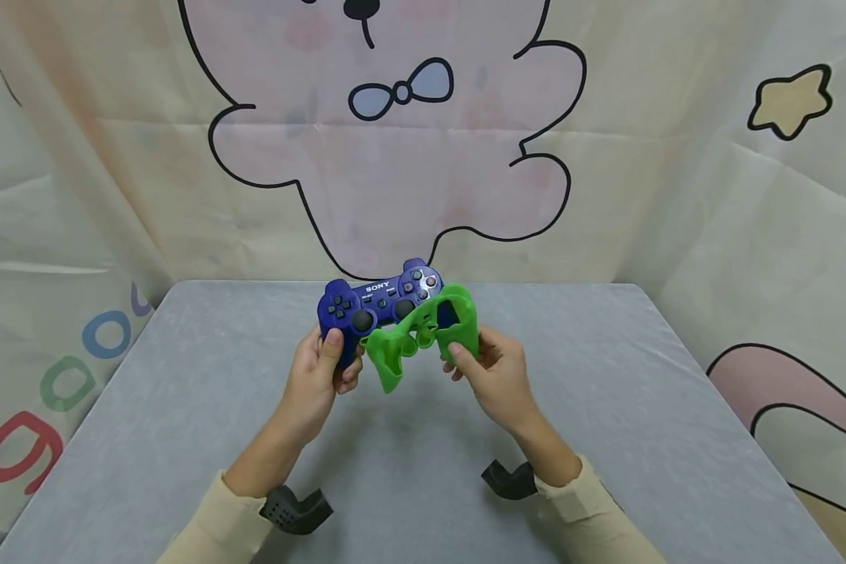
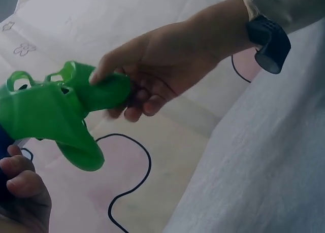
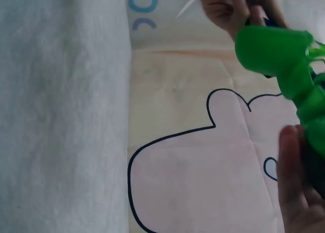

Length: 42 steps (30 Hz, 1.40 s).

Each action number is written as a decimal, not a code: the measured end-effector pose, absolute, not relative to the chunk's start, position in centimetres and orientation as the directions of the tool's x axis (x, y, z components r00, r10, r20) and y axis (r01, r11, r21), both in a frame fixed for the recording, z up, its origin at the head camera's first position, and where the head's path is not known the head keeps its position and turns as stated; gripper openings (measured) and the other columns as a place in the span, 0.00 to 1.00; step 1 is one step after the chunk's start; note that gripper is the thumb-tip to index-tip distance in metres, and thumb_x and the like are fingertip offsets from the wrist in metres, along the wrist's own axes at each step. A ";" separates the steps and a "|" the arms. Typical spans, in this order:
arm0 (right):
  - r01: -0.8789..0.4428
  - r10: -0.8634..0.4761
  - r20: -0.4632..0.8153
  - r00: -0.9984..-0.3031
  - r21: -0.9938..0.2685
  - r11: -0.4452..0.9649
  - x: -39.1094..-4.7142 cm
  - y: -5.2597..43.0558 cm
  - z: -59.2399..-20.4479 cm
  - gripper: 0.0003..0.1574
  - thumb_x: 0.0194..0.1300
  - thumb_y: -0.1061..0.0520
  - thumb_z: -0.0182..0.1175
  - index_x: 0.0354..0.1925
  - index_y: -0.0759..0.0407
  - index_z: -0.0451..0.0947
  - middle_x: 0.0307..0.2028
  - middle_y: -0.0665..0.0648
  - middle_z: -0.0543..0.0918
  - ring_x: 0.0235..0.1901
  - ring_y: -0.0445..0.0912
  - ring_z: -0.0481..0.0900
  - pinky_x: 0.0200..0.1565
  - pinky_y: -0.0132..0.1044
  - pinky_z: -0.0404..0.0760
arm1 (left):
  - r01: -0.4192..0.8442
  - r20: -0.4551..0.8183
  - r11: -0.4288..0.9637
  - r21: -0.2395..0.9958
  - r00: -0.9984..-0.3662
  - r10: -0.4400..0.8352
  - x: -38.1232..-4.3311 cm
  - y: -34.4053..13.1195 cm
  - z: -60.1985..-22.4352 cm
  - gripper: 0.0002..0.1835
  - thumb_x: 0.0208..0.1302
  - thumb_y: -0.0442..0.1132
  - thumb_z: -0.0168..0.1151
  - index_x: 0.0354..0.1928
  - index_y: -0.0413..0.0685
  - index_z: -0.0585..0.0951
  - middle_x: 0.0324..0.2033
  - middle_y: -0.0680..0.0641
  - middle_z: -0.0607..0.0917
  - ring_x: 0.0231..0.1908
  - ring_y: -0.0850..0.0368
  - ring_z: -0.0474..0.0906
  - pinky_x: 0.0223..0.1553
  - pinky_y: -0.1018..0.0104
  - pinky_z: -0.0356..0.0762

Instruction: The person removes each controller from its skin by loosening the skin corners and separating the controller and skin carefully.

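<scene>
A blue game controller with black sticks and a SONY mark is raised above the table. My left hand grips its left handle, thumb on the front. A green silicone controller cover hangs partly off the controller; its right part lies over the controller's right side, while its left part dangles loose. My right hand pinches the cover's right grip, thumb on top. In the left wrist view the right hand's thumb and curled fingers hold the cover. The right wrist view shows the cover close up; the controller is mostly hidden there.
A grey cloth-covered table lies below both hands. Behind it hangs a curtain with a cartoon animal print. Printed side curtains flank the table. Each wrist wears a black band mount.
</scene>
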State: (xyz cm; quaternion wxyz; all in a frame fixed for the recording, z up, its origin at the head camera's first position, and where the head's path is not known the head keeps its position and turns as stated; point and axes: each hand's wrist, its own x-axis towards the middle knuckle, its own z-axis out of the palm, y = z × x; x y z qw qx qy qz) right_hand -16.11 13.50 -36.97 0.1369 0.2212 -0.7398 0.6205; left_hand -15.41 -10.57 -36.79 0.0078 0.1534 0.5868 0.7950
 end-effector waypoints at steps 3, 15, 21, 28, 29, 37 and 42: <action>-0.454 -0.270 0.429 -0.862 -0.890 0.038 -16.5 14.3 -36.8 0.14 0.71 0.62 0.54 0.49 0.71 0.74 0.33 0.53 0.85 0.30 0.41 0.85 0.28 0.41 0.85 | 0.113 0.208 -0.350 0.930 -0.947 0.246 -15.6 -10.7 -36.8 0.18 0.75 0.54 0.36 0.51 0.48 0.67 0.29 0.53 0.73 0.21 0.67 0.63 0.20 0.76 0.62; -0.399 -0.311 0.377 -0.872 -0.917 0.006 -17.0 15.1 -36.2 0.11 0.69 0.63 0.56 0.45 0.72 0.78 0.25 0.51 0.87 0.24 0.43 0.86 0.24 0.40 0.83 | 0.057 0.146 -0.380 0.923 -0.967 0.210 -16.0 -11.4 -36.9 0.21 0.75 0.56 0.35 0.52 0.48 0.66 0.30 0.54 0.73 0.21 0.67 0.63 0.20 0.78 0.63; -0.388 -0.324 0.366 -0.872 -0.922 0.003 -16.9 15.0 -36.1 0.16 0.70 0.63 0.55 0.54 0.69 0.74 0.31 0.49 0.88 0.27 0.42 0.86 0.26 0.39 0.84 | 0.073 0.159 -0.374 0.924 -0.966 0.204 -16.1 -11.7 -36.7 0.21 0.75 0.55 0.35 0.54 0.48 0.66 0.31 0.56 0.76 0.22 0.66 0.67 0.22 0.77 0.66; -0.338 -0.381 0.339 -0.860 -0.938 -0.073 -17.0 15.2 -35.9 0.24 0.72 0.63 0.51 0.65 0.65 0.66 0.42 0.49 0.88 0.35 0.47 0.89 0.29 0.43 0.85 | 0.072 0.169 -0.420 0.904 -0.966 0.197 -16.3 -12.4 -36.3 0.22 0.75 0.57 0.36 0.55 0.49 0.67 0.32 0.57 0.77 0.23 0.66 0.70 0.24 0.76 0.69; -0.328 -0.388 0.334 -0.859 -0.941 -0.084 -17.0 15.2 -35.8 0.24 0.73 0.63 0.50 0.65 0.65 0.66 0.43 0.49 0.88 0.35 0.48 0.89 0.29 0.44 0.86 | 0.067 0.171 -0.432 0.899 -0.963 0.206 -16.3 -12.5 -36.2 0.22 0.75 0.56 0.37 0.56 0.49 0.66 0.33 0.57 0.77 0.24 0.66 0.70 0.24 0.76 0.69; -0.313 -0.382 0.326 -0.865 -0.945 -0.099 -17.0 15.5 -35.8 0.23 0.73 0.64 0.50 0.63 0.68 0.67 0.42 0.49 0.88 0.35 0.46 0.89 0.29 0.44 0.85 | 0.060 0.193 -0.463 0.884 -0.950 0.247 -16.4 -13.3 -36.0 0.20 0.77 0.52 0.38 0.62 0.51 0.61 0.39 0.55 0.76 0.29 0.64 0.71 0.25 0.75 0.70; -0.304 -0.384 0.320 -0.866 -0.947 -0.103 -17.0 15.6 -35.6 0.23 0.72 0.64 0.51 0.63 0.67 0.67 0.41 0.50 0.88 0.35 0.46 0.89 0.29 0.45 0.85 | 0.091 0.178 -0.418 0.904 -0.969 0.173 -16.8 -13.6 -36.0 0.22 0.75 0.52 0.41 0.63 0.50 0.61 0.41 0.54 0.76 0.34 0.64 0.76 0.38 0.75 0.79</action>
